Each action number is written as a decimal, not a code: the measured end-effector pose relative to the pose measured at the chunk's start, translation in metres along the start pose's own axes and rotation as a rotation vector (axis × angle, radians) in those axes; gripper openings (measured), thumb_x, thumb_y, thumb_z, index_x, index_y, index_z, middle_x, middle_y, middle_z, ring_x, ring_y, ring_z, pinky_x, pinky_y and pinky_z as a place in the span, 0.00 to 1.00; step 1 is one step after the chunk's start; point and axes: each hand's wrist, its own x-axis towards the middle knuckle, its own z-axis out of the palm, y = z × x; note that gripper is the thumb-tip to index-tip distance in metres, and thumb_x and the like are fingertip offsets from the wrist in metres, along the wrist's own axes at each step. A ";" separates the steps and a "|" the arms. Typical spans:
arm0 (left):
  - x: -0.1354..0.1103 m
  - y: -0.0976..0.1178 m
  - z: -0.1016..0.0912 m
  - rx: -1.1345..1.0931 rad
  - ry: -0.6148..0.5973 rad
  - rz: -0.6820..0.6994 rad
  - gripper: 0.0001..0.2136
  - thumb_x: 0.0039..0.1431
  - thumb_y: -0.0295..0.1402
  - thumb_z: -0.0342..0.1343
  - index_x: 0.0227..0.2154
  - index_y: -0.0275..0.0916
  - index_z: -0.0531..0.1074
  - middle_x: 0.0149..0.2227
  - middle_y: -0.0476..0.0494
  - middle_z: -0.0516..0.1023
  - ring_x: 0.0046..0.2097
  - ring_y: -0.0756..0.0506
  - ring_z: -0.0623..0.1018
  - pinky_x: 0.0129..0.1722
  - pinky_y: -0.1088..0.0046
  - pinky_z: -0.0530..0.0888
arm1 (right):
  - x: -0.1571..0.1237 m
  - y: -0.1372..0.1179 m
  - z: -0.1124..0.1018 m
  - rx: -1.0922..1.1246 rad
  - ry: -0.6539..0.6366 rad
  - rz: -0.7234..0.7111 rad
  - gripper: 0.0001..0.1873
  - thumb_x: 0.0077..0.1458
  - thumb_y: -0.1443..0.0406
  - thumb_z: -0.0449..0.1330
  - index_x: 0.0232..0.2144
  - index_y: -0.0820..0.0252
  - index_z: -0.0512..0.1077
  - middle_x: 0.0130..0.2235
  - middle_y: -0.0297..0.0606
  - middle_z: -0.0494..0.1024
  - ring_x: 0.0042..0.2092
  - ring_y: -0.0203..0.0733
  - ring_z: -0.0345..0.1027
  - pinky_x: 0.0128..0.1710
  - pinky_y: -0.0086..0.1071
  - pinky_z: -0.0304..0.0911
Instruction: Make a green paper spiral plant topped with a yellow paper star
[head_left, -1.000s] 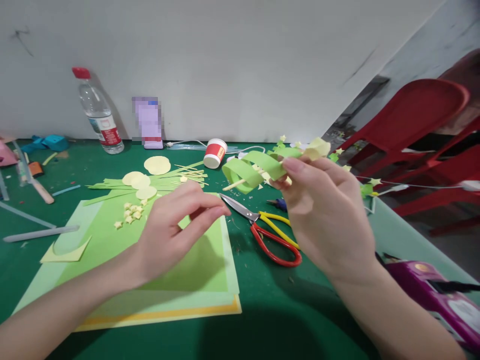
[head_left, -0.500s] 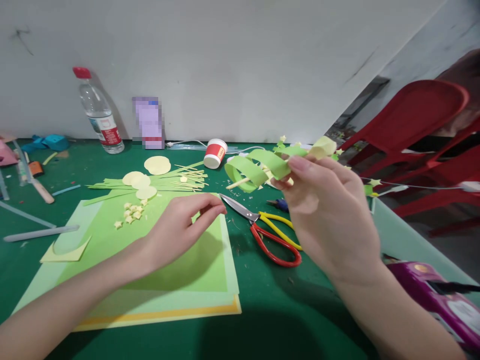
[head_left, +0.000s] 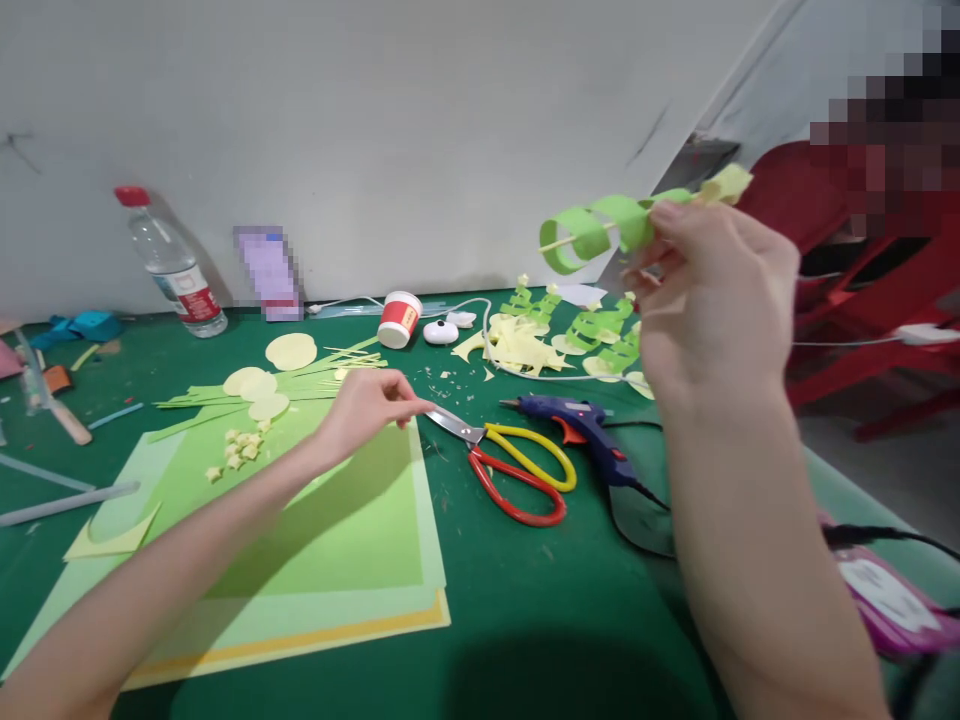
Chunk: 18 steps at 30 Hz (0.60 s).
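My right hand (head_left: pixel 720 280) is raised at the right, pinching a green paper spiral (head_left: pixel 589 235). The spiral winds around a thin pale yellow stick, with a pale yellow paper piece (head_left: pixel 727 184) at its far end. Low over the green paper sheets (head_left: pixel 337 540), my left hand (head_left: pixel 367 415) has its thumb and finger pressed together. Their tips are beside the point of the scissors (head_left: pixel 517 460); whether they touch or hold anything, I cannot tell. Small yellow paper stars (head_left: pixel 244 448), yellow paper discs (head_left: pixel 291 351) and green strips (head_left: pixel 187 405) lie behind my left arm.
A blue glue gun (head_left: pixel 574 420) lies right of the scissors. Finished-looking green spirals (head_left: pixel 600 325) and yellow paper scraps (head_left: pixel 525 345) lie behind it. A paper cup (head_left: pixel 400 320), a white earbud case (head_left: pixel 440 332), a water bottle (head_left: pixel 176 265) and a phone (head_left: pixel 268 272) are near the wall. Red chairs (head_left: pixel 900 300) stand right.
My right hand has lifted the green paper spiral up and to the right. The fingertips of my left hand have come together near the scissors' point. The view has turned somewhat right.
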 end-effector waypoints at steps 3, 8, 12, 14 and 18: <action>0.036 -0.003 0.013 0.050 -0.064 0.024 0.18 0.54 0.43 0.55 0.16 0.35 0.66 0.15 0.51 0.70 0.18 0.53 0.69 0.22 0.76 0.65 | 0.006 0.007 -0.001 -0.034 -0.003 0.009 0.12 0.42 0.70 0.62 0.13 0.59 0.66 0.20 0.29 0.59 0.24 0.30 0.51 0.26 0.31 0.46; 0.086 -0.009 0.022 0.197 -0.087 0.015 0.19 0.59 0.44 0.49 0.24 0.32 0.71 0.28 0.44 0.75 0.32 0.46 0.75 0.32 0.70 0.71 | 0.006 0.011 0.000 -0.104 -0.076 0.023 0.11 0.43 0.65 0.62 0.14 0.57 0.65 0.21 0.30 0.59 0.26 0.31 0.53 0.28 0.31 0.50; 0.105 -0.011 0.024 0.223 -0.214 0.013 0.16 0.60 0.36 0.51 0.49 0.36 0.65 0.49 0.40 0.69 0.46 0.44 0.73 0.44 0.60 0.73 | 0.007 0.009 -0.002 -0.125 -0.118 0.011 0.12 0.45 0.64 0.61 0.16 0.57 0.63 0.22 0.30 0.60 0.28 0.32 0.57 0.29 0.31 0.52; 0.108 -0.012 0.025 0.223 -0.249 0.003 0.16 0.60 0.36 0.51 0.48 0.35 0.65 0.49 0.39 0.69 0.46 0.44 0.73 0.44 0.60 0.73 | 0.008 0.007 -0.002 -0.124 -0.127 -0.001 0.11 0.46 0.65 0.60 0.16 0.58 0.63 0.23 0.30 0.61 0.29 0.32 0.59 0.30 0.30 0.52; 0.107 -0.008 0.024 0.277 -0.222 -0.026 0.14 0.60 0.37 0.50 0.46 0.35 0.67 0.47 0.40 0.71 0.45 0.44 0.73 0.44 0.61 0.73 | 0.007 0.004 -0.002 -0.104 -0.188 0.003 0.09 0.46 0.66 0.60 0.17 0.58 0.66 0.24 0.30 0.63 0.29 0.31 0.59 0.30 0.30 0.53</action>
